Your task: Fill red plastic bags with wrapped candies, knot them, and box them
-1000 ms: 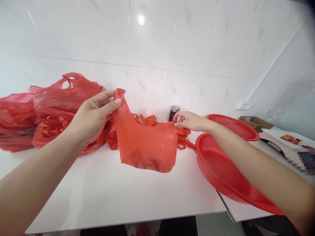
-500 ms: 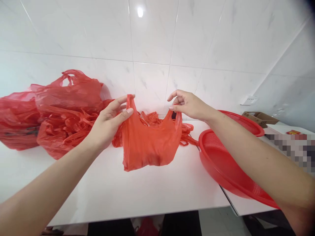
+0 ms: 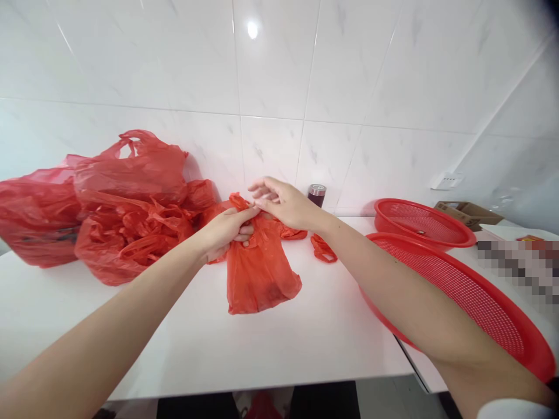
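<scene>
A red plastic bag (image 3: 262,276) hangs gathered at its top, just above the white table, with something darker showing faintly through its bottom. My left hand (image 3: 229,230) is closed around the gathered neck of the bag. Right beside it, my right hand (image 3: 282,203) meets the bag's handles, its thumb and fingers near my left fingertips; what it pinches there is too small to make out. Behind my hands lie more crumpled red bags (image 3: 293,233), partly covered by them.
Full red bags (image 3: 131,174) are heaped at the left by the tiled wall. A dark cup with a metal lid (image 3: 317,194) stands at the back. Two red baskets (image 3: 476,291) (image 3: 423,224), a cardboard box (image 3: 469,214) and the white table's edge (image 3: 262,387) also show.
My hands have come together, bringing the spread handles into one bunch. The bag is now narrower and turned. The cup has come into view behind my right hand.
</scene>
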The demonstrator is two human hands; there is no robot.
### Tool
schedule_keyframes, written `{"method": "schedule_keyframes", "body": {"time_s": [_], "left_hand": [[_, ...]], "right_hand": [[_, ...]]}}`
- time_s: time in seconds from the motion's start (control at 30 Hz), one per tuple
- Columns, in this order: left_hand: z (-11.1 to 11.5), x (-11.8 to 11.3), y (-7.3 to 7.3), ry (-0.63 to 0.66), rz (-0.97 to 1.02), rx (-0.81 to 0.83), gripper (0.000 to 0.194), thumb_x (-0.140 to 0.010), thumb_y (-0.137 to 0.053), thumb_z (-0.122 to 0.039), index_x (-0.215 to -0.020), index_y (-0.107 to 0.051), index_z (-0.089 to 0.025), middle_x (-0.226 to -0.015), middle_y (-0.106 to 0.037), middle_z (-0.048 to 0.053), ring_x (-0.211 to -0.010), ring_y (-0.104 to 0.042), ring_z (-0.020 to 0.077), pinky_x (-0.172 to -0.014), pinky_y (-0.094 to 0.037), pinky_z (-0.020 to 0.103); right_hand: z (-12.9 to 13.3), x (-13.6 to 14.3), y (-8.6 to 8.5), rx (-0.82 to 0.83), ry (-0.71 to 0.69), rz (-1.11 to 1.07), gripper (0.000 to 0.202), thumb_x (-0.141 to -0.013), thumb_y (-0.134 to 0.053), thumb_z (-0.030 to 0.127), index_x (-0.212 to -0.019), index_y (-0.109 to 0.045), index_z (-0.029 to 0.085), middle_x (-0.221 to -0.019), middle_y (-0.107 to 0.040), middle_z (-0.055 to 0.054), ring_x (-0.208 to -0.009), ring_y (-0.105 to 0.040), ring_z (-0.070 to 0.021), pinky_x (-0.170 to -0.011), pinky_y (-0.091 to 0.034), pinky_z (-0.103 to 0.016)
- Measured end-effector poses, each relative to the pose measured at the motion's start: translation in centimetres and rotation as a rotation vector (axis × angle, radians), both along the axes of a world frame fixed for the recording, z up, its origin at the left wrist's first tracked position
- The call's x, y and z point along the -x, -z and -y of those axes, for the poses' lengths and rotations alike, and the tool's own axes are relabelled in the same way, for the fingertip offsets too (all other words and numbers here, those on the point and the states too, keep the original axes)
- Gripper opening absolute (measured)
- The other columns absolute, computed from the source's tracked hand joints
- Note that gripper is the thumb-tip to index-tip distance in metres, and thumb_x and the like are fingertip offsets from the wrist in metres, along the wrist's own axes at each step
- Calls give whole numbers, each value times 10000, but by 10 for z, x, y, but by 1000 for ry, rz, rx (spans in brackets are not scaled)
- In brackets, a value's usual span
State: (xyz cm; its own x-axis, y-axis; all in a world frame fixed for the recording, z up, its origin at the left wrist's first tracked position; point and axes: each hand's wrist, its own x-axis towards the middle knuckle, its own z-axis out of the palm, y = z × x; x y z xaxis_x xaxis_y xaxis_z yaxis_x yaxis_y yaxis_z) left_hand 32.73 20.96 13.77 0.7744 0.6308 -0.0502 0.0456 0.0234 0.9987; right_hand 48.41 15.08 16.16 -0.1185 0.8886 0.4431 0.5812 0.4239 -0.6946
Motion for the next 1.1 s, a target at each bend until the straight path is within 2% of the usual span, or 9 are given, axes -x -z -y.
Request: {"method": "schedule_keyframes", "body": {"time_s": [0.1,0.23,0.33,0.47,0.6,0.73,0.83,0.93,1.1], "left_hand": [[1,2,4,17,-28,11,280,-943,-468,-388,-793,-580,-180,-478,-270,-97,-401,-234,59,-463,-398,191],[1,9,7,29,14,-5,258,-910,-525,-379,-760,-602,-184,-557,-533,-16,-460,-422,89,-484,-432,224],[-2,17,5,122,-5,-170,178,-834,-620,-335,-741,-665,-190,-628,-614,20,-568,-545,133,-543,-459,260],[-4,19,9,184,-178,-511,107,-764,-603,-206,-793,-704,-221,-634,-632,-2,-586,-570,155,-571,-461,285],[-3,9,30,-113,-232,-934,192,-665,-474,-58,-679,-593,-208,-644,-607,-22,-586,-550,143,-562,-426,262],[-1,2,50,-341,-148,-1102,252,-733,-428,-61,-831,-612,-203,-924,-661,34,-750,-589,173,-673,-452,291],[-1,1,55,-296,-97,-1058,250,-839,-450,-162,-977,-652,-211,-1032,-699,47,-909,-636,199,-818,-478,308],[-8,4,64,-132,-137,-817,265,-905,-467,-353,-1001,-679,-225,-1014,-726,35,-939,-645,215,-895,-470,334],[-18,24,117,-213,-182,-538,459,-891,-417,-567,-814,-646,-176,-762,-707,52,-648,-608,187,-653,-522,326]], "right_hand": [[7,-10,15,107,19,-31,74,-888,-518,162,-941,-564,184,-797,-610,6,-729,-571,-114,-701,-474,-280],[34,1,22,-15,2,-140,26,-898,-532,204,-920,-532,218,-766,-554,40,-709,-563,-103,-675,-470,-253],[47,11,25,-38,-121,-204,74,-909,-557,267,-975,-540,236,-848,-587,24,-840,-606,-119,-792,-488,-277],[27,10,49,-59,-5,-286,197,-948,-503,317,-1131,-531,248,-1161,-609,-31,-1111,-556,-137,-995,-418,-327],[-2,8,89,48,83,-289,287,-992,-379,355,-1212,-529,248,-1243,-590,-47,-1129,-549,-155,-1036,-384,-374],[-5,9,106,23,27,-368,271,-972,-420,372,-1153,-571,239,-1231,-597,-37,-1199,-507,-156,-1056,-348,-335],[5,6,104,102,3,-368,249,-942,-464,425,-931,-589,211,-951,-631,-9,-954,-585,-154,-884,-440,-293],[16,-4,108,82,152,-293,333,-939,-434,484,-760,-492,209,-752,-548,35,-740,-540,-129,-723,-439,-258],[35,-46,153,219,527,-339,313,-929,-353,499,-792,-436,230,-793,-639,2,-733,-633,-151,-647,-476,-256]]}}
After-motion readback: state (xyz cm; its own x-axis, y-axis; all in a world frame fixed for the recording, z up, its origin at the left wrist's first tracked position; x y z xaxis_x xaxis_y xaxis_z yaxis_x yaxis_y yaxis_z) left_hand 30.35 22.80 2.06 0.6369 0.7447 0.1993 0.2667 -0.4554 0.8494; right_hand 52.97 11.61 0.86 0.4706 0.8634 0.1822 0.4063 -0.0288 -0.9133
